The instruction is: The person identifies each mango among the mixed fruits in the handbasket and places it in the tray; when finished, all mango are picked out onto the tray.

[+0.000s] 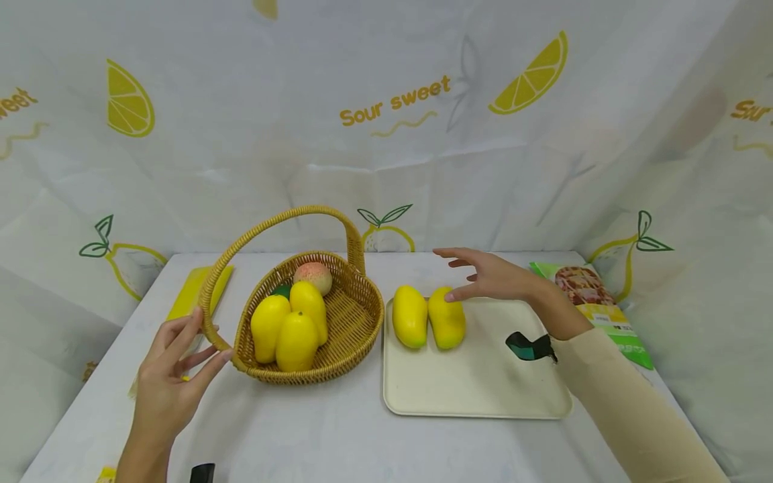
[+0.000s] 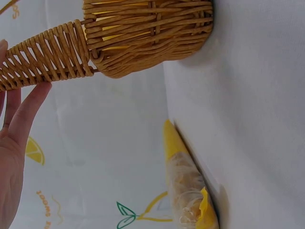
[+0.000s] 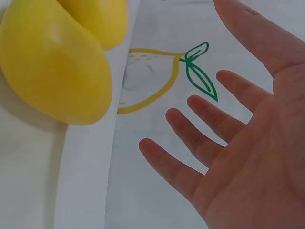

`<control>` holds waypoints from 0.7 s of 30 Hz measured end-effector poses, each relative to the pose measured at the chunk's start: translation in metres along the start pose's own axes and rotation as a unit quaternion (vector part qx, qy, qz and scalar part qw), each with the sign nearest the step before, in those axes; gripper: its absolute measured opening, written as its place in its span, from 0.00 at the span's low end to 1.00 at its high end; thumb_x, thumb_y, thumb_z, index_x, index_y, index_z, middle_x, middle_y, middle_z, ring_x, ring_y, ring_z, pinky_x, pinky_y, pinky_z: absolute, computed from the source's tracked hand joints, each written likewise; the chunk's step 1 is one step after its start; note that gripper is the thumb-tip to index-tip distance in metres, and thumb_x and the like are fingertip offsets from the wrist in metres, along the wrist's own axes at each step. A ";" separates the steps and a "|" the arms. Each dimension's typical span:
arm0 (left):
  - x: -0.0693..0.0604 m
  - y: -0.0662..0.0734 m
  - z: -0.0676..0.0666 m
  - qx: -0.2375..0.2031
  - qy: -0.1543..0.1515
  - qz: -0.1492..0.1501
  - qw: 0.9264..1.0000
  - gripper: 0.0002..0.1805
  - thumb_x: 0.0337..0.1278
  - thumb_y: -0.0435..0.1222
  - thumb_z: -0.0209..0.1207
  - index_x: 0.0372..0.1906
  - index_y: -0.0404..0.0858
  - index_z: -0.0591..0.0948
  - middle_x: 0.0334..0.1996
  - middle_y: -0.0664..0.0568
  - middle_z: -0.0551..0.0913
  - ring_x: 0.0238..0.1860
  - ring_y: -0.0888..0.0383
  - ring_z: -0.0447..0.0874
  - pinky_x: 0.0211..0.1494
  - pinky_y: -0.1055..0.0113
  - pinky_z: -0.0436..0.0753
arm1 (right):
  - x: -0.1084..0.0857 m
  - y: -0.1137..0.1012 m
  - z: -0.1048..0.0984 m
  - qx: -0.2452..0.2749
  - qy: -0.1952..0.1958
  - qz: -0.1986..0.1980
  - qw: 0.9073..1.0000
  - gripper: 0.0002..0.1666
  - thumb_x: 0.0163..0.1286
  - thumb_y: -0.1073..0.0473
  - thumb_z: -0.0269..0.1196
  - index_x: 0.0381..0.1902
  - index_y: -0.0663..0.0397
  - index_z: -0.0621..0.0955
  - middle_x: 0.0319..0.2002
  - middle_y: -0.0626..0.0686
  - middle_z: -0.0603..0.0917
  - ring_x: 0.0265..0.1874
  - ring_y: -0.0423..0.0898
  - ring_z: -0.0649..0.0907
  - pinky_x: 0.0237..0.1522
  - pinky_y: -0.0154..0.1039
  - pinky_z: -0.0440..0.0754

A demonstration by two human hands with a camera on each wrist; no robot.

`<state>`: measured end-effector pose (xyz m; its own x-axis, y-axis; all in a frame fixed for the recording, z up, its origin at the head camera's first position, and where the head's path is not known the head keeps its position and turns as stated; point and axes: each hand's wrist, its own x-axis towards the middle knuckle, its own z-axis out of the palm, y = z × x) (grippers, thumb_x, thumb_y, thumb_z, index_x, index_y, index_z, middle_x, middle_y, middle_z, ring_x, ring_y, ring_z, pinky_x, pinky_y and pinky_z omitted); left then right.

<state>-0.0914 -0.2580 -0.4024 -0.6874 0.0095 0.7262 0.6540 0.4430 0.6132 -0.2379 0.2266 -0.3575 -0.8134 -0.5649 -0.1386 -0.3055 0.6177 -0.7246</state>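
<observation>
My left hand (image 1: 172, 376) pinches the near end of the handle (image 1: 290, 213) of a wicker basket (image 1: 347, 325), thumb on one side and fingers on the other. Three yellow mangoes (image 1: 297, 342), a peach (image 1: 314, 276) and a partly hidden green item (image 1: 282, 290) lie inside it. To the basket's right, two more mangoes (image 1: 410, 316) sit side by side on a cream tray (image 1: 477, 389). Over the right one of these, a mango (image 3: 57, 71) large in the right wrist view, hovers my right hand (image 1: 489, 275), fingers spread and nothing in its grasp.
A yellow and clear packet (image 2: 186, 191) lies left of the basket. Behind the tray's right side is a green printed food bag (image 1: 594, 302). A white lemon-print curtain (image 1: 386, 168) closes off the table's back and sides.
</observation>
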 end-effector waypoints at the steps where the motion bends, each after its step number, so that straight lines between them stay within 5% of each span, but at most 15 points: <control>1: 0.000 0.000 0.000 -0.001 0.001 0.001 1.000 0.45 0.51 0.48 0.67 0.68 0.22 0.70 0.59 0.61 0.75 0.59 0.67 0.77 0.51 0.84 0.85 | 0.001 -0.002 0.000 0.001 0.000 -0.004 1.000 0.51 0.66 0.47 0.73 0.80 0.44 0.61 0.80 0.58 0.60 0.76 0.63 0.67 0.75 0.68 0.71; 21: 0.001 -0.002 0.001 -0.012 0.006 0.013 1.000 0.45 0.51 0.47 0.68 0.67 0.21 0.70 0.59 0.60 0.76 0.59 0.67 0.77 0.52 0.85 0.85 | 0.015 -0.040 0.010 0.026 -0.021 -0.043 0.999 0.45 0.64 0.50 0.74 0.76 0.39 0.68 0.77 0.48 0.68 0.73 0.54 0.72 0.74 0.61 0.77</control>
<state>-0.0938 -0.2581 -0.4036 -0.6666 0.0088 0.7453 0.6787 0.4206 0.6021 -0.2323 0.1878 -0.3374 -0.7640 -0.6372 -0.1011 -0.3464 0.5373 -0.7690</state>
